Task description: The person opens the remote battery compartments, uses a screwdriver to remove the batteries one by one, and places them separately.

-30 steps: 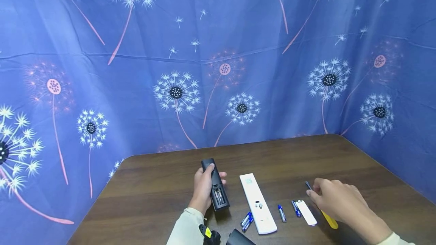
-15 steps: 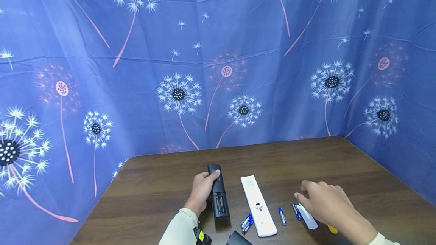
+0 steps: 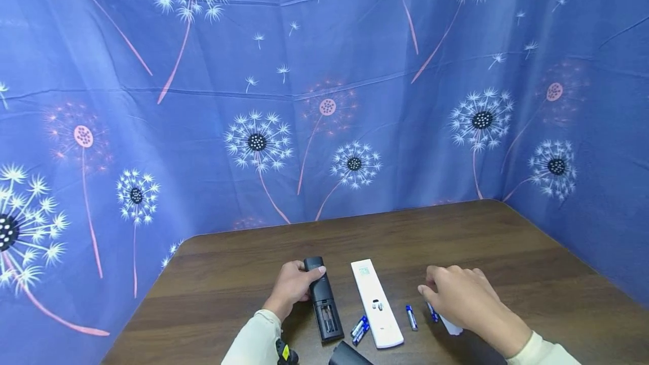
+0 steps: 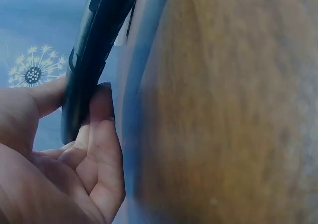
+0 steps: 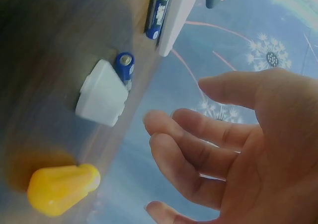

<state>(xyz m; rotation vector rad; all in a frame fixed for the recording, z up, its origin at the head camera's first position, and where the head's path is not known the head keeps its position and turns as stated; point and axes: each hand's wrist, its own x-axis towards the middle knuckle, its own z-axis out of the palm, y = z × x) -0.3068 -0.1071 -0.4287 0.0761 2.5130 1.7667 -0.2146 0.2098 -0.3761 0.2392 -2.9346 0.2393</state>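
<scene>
My left hand (image 3: 291,286) holds a black remote control (image 3: 327,311) near its far end, thumb on top and fingers beneath. Its battery bay is uncovered and batteries show inside. In the left wrist view, the thumb and fingers grip the remote's dark body (image 4: 82,85). My right hand (image 3: 461,297) hovers over the table with loosely bent fingers and nothing in them. Below it lie a white battery cover (image 5: 102,95) and a blue battery (image 5: 125,65). The yellow handle (image 5: 62,186) of a screwdriver rests on the table; the hand hides it in the head view.
A white remote control (image 3: 377,308) lies mid-table, with two blue batteries (image 3: 360,330) on its left and another battery (image 3: 411,317) on its right. A black object (image 3: 350,354) sits at the bottom edge of the view. A blue flowered curtain (image 3: 324,72) hangs behind the table.
My right hand has left the screwdriver and moved left, over the battery cover. My left hand has brought the black remote nearer, toward the front of the table.
</scene>
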